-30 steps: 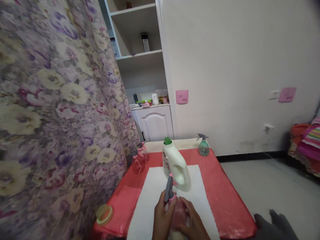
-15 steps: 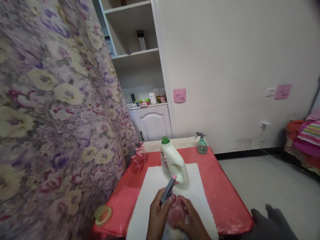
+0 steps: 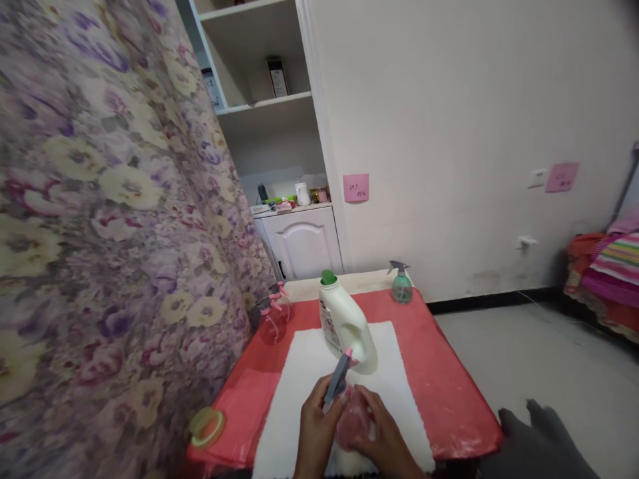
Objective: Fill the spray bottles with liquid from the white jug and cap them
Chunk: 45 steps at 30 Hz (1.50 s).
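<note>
A pink, see-through spray bottle (image 3: 353, 420) with a grey and pink trigger head is held between both hands, over the front of a white cloth (image 3: 294, 372). Fingers of my left hand (image 3: 319, 419) are closed about its neck, just below the trigger. My right hand (image 3: 382, 429) grips the round body from the right side. Right behind the spray bottle stands a pale green detergent jug (image 3: 344, 319) with a green cap, its handle facing right. The underside of the spray bottle is partly hidden by my fingers.
Pink spray bottles (image 3: 272, 322) stand at the table's left edge, and a green spray bottle (image 3: 402, 286) at the back right. A yellowish ring-shaped item (image 3: 206, 427) lies at the front left of the red tablecloth (image 3: 449, 392). A floral curtain (image 3: 124, 266) borders the left side.
The view has shifted slightly. Both hands keep their hold on the spray bottle, with hardly any movement; the jug and the other bottles stay where they were.
</note>
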Motion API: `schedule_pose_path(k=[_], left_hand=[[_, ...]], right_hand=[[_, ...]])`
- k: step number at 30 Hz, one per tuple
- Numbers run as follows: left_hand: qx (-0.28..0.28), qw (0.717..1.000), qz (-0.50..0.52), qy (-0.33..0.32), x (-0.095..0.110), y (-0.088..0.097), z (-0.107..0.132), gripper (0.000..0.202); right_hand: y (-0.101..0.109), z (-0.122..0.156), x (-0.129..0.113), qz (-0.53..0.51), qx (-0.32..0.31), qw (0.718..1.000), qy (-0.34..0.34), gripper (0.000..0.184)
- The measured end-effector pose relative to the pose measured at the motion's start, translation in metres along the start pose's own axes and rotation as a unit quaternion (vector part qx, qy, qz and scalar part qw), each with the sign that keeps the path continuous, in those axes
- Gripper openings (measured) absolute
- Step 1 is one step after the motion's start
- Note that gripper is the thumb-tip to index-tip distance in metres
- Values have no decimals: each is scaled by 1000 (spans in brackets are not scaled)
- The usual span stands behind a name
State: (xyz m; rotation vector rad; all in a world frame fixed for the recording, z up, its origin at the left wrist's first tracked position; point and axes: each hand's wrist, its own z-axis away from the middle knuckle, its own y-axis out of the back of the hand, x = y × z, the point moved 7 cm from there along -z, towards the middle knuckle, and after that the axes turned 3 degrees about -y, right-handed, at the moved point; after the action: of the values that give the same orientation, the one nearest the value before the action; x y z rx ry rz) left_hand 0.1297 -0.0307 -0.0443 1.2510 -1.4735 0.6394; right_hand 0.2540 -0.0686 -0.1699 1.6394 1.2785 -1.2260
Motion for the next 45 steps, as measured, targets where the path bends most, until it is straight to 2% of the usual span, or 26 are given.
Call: schedule_pose_path(k=[5, 11, 18, 24, 30, 37, 45], left_hand=[[-4, 1000, -16, 6, -6, -1, 1, 32], [4, 999, -36, -2, -7, -2, 2, 30], [-33, 999, 9, 0, -18, -4, -1, 32], [-39, 999, -2, -14, -13, -5, 0, 34], [-4, 1000, -26, -3, -10, -5, 4, 34], [22, 999, -38, 0, 7, -7, 5, 29], [13, 998, -55, -16, 1, -7, 3, 24]], right_hand=[[0, 1, 9, -12, 28, 999, 14, 79], [0, 3, 17, 9, 28, 999, 16, 83], [1, 3, 7, 14, 9, 1000, 11, 81], [2, 2, 3, 27, 3, 1000, 1, 79], [2, 3, 5, 27, 7, 1000, 0, 78], [2, 3, 3, 22, 3, 1000, -5, 77], [2, 3, 5, 33, -2, 999, -6, 77]])
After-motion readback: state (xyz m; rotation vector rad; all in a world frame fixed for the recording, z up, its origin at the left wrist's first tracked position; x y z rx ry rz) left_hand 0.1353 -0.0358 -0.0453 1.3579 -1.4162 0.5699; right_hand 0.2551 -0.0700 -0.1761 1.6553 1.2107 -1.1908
